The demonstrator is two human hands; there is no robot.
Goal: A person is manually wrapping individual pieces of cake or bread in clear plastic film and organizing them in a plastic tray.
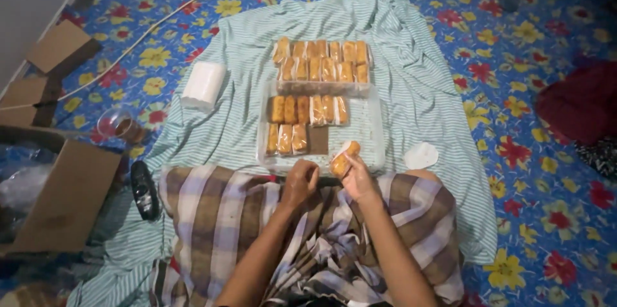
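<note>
Pinching a wrapped pastry (342, 160), right hand (357, 178) fingers close around it (left hand (301, 181) curled, empty-looking).

We look steeply down from a single head-worn camera, close over our own lap, facing forward across the striped cloth (398, 88) spread on the flowered floor covering (533, 43).

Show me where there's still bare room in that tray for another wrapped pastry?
The near tray has bare floor on its right, beside the short rows of wrapped pastries, and a dark gap right of the front three. The far tray is packed full. The right hand holds a pastry at the near rim.
</note>
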